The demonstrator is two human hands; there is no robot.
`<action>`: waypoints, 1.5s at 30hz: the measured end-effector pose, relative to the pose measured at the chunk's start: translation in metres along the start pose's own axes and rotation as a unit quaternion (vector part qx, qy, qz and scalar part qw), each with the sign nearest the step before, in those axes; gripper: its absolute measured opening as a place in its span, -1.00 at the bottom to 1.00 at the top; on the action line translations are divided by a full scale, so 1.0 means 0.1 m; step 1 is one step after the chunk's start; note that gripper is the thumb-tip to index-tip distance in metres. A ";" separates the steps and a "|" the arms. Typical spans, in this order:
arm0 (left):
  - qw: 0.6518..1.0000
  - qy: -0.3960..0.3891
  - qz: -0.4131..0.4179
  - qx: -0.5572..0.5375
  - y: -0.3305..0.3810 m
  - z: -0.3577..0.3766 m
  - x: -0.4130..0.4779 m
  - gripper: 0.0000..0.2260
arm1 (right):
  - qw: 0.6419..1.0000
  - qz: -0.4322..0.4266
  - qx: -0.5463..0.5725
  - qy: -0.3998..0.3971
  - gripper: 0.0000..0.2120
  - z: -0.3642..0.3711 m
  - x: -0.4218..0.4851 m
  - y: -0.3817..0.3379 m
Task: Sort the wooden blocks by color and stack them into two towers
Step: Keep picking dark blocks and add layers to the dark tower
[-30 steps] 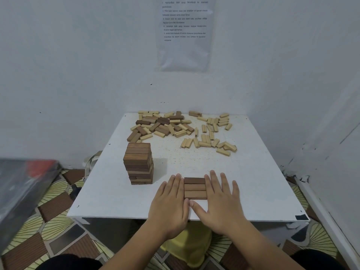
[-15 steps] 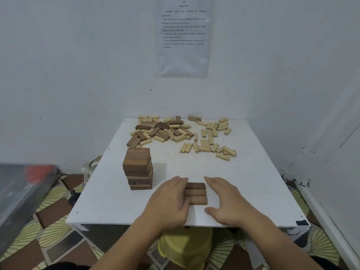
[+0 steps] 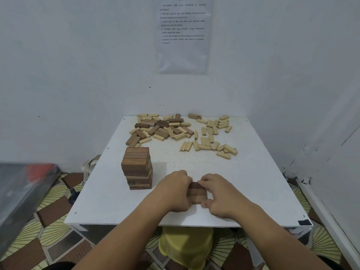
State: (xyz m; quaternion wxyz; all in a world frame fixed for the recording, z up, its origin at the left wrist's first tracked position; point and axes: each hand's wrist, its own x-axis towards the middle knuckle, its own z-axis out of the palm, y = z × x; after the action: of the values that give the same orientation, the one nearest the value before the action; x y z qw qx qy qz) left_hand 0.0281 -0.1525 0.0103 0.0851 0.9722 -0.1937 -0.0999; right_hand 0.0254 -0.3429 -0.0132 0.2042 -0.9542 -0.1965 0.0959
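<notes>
Left grip (image 3: 175, 190) and right grip (image 3: 220, 194) close from either side on three dark blocks (image 3: 196, 192), which lie side by side as a flat row near the front edge of a white desk (image 3: 263, 188). The fingers of both curl over the row's far edge and the thumbs tuck in at its near edge. It cannot be told whether the row is resting on the desk or has been lifted clear. Just to the left, apart from the left grip, stands a tower (image 3: 137, 168) of dark wood with its layers crossed. At the desk's far end a mixed pile (image 3: 159, 129) of dark and light pieces lies to the left. Loose light blocks (image 3: 210, 137) are scattered to its right. A printed sheet (image 3: 183, 36), its text too small to read, hangs on the wall (image 3: 78, 65) behind.
</notes>
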 end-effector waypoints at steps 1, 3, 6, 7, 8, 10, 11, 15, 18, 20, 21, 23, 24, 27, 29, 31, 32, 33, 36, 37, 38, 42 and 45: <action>1.000 0.000 0.000 -0.005 0.00 0.00 0.00 -0.74 | 1.000 0.001 0.004 0.000 -0.39 0.00 0.00 0.01; 1.000 -0.001 0.003 -0.014 -0.02 0.00 0.00 -0.74 | 1.000 0.006 0.021 0.008 -0.38 -0.01 0.00 0.02; 1.000 0.002 0.006 -0.018 -0.03 0.01 0.01 -0.73 | 0.999 0.009 0.040 0.023 -0.33 -0.02 0.00 0.04; 1.000 0.005 0.005 -0.023 -0.04 0.01 0.00 -0.71 | 0.999 0.007 0.042 0.028 -0.34 -0.02 0.00 0.03; 1.000 0.007 0.003 -0.030 -0.04 0.01 0.00 -0.67 | 0.999 0.002 0.041 0.032 -0.37 -0.02 -0.01 0.02; 0.999 0.002 0.002 -0.045 -0.03 0.00 -0.04 -0.56 | 0.999 -0.007 0.034 0.036 -0.42 -0.03 -0.05 0.01; 0.999 -0.002 0.006 -0.049 -0.02 -0.01 -0.07 -0.54 | 0.999 -0.010 0.033 0.037 -0.43 -0.04 -0.08 0.00; 0.997 0.017 0.034 -0.073 -0.01 -0.16 -0.31 -0.55 | 0.997 -0.042 0.035 0.053 -0.41 -0.19 -0.27 -0.12; 0.991 0.072 0.065 -0.088 -0.04 -0.46 -0.57 -0.47 | 0.992 -0.086 0.032 0.083 -0.43 -0.45 -0.35 -0.34; 0.987 0.112 0.076 -0.087 -0.11 -0.73 -0.74 -0.45 | 0.988 -0.114 0.030 0.100 -0.45 -0.66 -0.34 -0.54; 0.985 0.130 0.076 -0.084 -0.17 -0.88 -0.81 -0.46 | 0.986 -0.124 0.031 0.106 -0.46 -0.77 -0.31 -0.66; 0.982 0.157 0.070 -0.078 -0.30 -1.16 -0.91 -0.52 | 0.982 -0.141 0.037 0.118 -0.47 -0.95 -0.19 -0.89; 0.980 0.167 0.067 -0.081 -0.38 -1.29 -0.95 -0.56 | 0.981 -0.147 0.045 0.122 -0.48 -1.01 -0.11 -1.00; 0.976 0.184 0.058 -0.099 -0.67 -1.56 -0.99 -0.60 | 0.976 -0.158 0.064 0.132 -0.48 -1.08 0.19 -1.27; 0.974 0.170 0.039 -0.144 -0.92 -1.63 -0.98 -0.51 | 0.977 -0.151 0.081 0.128 -0.50 -1.06 0.40 -1.40; 0.971 0.157 0.025 -0.180 -1.16 -1.63 -0.94 -0.44 | 0.979 -0.135 0.101 0.113 -0.51 -1.00 0.58 -1.50; 0.970 0.154 0.020 -0.189 -1.27 -1.61 -0.91 -0.42 | 0.980 -0.128 0.106 0.106 -0.52 -0.96 0.66 -1.53; 0.969 0.152 0.018 -0.193 -1.36 -1.59 -0.87 -0.40 | 0.981 -0.124 0.109 0.101 -0.51 -0.92 0.74 -1.55; 0.970 0.156 0.013 -0.188 -1.56 -1.49 -0.77 -0.35 | 0.983 -0.114 0.100 0.105 -0.47 -0.79 0.92 -1.58; 0.970 0.155 0.012 -0.186 -1.60 -1.46 -0.74 -0.35 | 0.983 -0.112 0.096 0.110 -0.47 -0.75 0.96 -1.57; 0.971 0.153 0.012 -0.182 -1.64 -1.42 -0.71 -0.36 | 0.983 -0.111 0.088 0.115 -0.48 -0.72 0.99 -1.56; 0.973 0.146 0.020 -0.178 -1.74 -1.33 -0.58 -0.37 | 0.985 -0.105 0.065 0.120 -0.43 -0.62 1.10 -1.53; 0.973 0.144 0.029 -0.179 -1.77 -1.32 -0.52 -0.39 | 0.985 -0.096 0.067 0.126 -0.45 -0.61 1.13 -1.51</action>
State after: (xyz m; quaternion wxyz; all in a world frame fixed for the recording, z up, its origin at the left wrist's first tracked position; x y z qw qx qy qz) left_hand 0.0741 0.0456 0.1102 0.2879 0.9393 -0.1862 0.0106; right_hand 0.0926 -0.1910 0.0949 0.2992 -0.9195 -0.2528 -0.0323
